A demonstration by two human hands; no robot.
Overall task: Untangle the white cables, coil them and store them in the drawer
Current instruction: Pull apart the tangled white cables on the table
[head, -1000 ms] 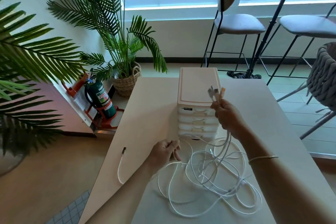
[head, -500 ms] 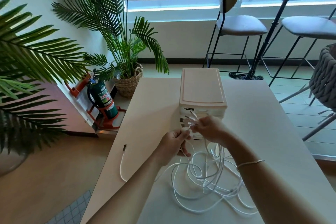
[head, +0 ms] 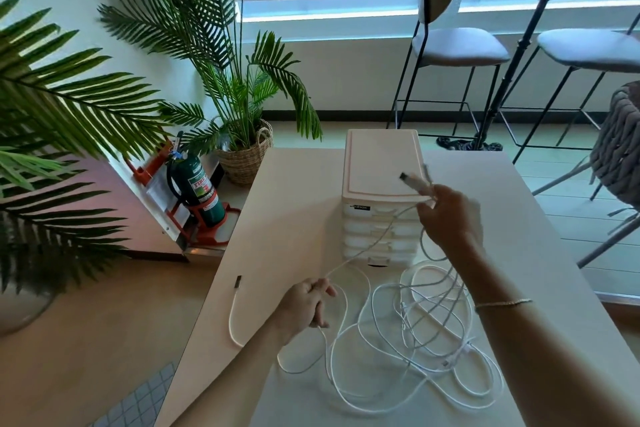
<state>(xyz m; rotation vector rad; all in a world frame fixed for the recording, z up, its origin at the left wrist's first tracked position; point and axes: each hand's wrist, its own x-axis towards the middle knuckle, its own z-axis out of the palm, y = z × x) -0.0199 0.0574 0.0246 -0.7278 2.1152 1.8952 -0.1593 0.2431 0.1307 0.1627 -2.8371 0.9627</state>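
1. White cables (head: 415,340) lie in a loose tangle on the surface (head: 294,204), just in front of the drawer unit (head: 381,198).
2. Right hand (head: 450,215) is raised beside the unit's top, its fingers pinching cable ends with a plug (head: 410,180) sticking out.
3. Left hand (head: 304,305), low near the surface, has its fingers closed on one strand running taut up to the right hand.
4. Another plug end (head: 237,282) rests near the surface's left edge.
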